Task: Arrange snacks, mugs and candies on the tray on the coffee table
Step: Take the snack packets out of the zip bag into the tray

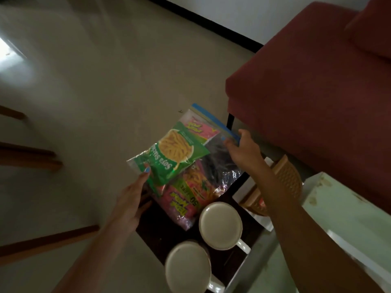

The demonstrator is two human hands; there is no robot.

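Observation:
A clear zip bag (184, 159) with a blue seal strip holds several snack packets, a green one on top and pink ones below. My left hand (131, 199) grips its lower left corner, thumb on the green packet. My right hand (243, 146) pinches the blue seal at the bag's far right corner. The bag hangs tilted over the far end of a dark tray (154, 235). Two white mugs stand on the tray: one (220, 226) in the middle, one (188, 269) nearer me, handles pointing right.
A brown woven basket (287, 182) lies under my right forearm on the pale table (342, 216). A red sofa (313, 81) fills the upper right. Wooden chair legs (31, 157) stand on the tiled floor at the left.

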